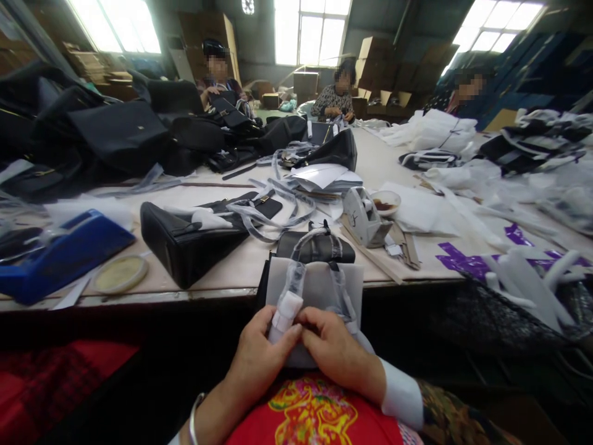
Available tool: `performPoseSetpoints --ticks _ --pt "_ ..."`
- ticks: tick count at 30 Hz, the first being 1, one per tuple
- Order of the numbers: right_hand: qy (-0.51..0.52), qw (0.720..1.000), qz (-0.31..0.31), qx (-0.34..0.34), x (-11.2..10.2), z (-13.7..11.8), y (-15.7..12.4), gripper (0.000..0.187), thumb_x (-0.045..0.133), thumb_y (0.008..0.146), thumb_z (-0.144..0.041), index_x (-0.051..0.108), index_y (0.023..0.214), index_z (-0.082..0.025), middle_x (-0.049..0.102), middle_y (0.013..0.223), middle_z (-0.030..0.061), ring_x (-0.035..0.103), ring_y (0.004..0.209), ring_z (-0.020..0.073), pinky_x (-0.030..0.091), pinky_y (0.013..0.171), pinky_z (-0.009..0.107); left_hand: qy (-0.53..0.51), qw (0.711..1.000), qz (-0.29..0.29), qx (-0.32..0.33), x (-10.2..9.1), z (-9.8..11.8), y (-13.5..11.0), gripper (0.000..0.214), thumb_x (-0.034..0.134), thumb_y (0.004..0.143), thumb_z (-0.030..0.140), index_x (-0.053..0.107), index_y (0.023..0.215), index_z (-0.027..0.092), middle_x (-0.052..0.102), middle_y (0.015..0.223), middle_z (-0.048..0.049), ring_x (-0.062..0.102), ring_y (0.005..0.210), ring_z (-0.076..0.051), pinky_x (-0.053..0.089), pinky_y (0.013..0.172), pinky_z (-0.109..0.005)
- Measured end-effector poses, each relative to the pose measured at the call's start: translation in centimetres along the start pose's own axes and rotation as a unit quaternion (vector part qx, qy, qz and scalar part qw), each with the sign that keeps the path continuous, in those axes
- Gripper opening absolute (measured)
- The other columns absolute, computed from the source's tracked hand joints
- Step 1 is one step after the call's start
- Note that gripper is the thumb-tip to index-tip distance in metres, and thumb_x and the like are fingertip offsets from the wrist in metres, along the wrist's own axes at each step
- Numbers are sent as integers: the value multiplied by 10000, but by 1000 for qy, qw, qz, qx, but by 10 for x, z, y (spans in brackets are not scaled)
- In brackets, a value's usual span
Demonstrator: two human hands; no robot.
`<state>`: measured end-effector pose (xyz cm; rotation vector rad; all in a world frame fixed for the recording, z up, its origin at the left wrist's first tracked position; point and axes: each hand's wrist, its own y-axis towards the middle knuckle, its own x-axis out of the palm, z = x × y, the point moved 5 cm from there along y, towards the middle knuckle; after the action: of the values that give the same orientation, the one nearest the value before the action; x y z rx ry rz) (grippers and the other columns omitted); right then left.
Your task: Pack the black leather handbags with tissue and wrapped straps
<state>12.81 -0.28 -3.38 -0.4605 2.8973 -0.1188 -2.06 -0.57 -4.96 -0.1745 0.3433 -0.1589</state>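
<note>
Close in front of my body a black handbag [315, 246] leans at the table edge, its handles wrapped in clear plastic film [297, 272]. A pale grey sheet [319, 281] covers its near side. My left hand [259, 349] is closed around a white foam wrap [287, 310] at the lower end of one handle. Just right of it my right hand [340, 349] has its fingers curled in a pinch, close to my left thumb. Whatever lies between the right fingertips is hidden. Another black bag [185, 241] lies on its side to the left.
A blue tape dispenser [69, 250] and a tape roll [121, 274] are at left; a grey dispenser [365, 216] stands right of centre. Black bags [120, 136] pile up at back left. White foam [528, 290] and purple tape [467, 262] lie right. Several people sit across the table.
</note>
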Motion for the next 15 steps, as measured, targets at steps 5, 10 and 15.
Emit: performPoseSetpoints --ticks 5,10,15 --pt "-61 986 147 -51 -54 -3 -24 184 582 915 -279 720 998 -192 732 937 52 680 864 185 525 817 294 196 972 86 98 -19 17 1 267 666 820 441 707 894 188 639 1083 -122 638 975 -282 515 888 -412" --pt "-32 959 281 29 -111 43 -39 318 639 860 -439 713 1025 -177 745 972 89 698 883 229 554 801 327 -45 999 -28 -4 -9 -6 13 477 553 905 484 611 1250 160 747 1019 -104 710 911 -259 570 814 -376" --pt "-14 950 292 111 -122 102 -46 452 639 822 -530 705 1057 -150 742 1044 136 699 953 279 551 867 401 184 976 83 80 -17 -11 17 427 585 894 504 689 1179 204 725 1105 -105 680 1031 -296 517 960 -445"
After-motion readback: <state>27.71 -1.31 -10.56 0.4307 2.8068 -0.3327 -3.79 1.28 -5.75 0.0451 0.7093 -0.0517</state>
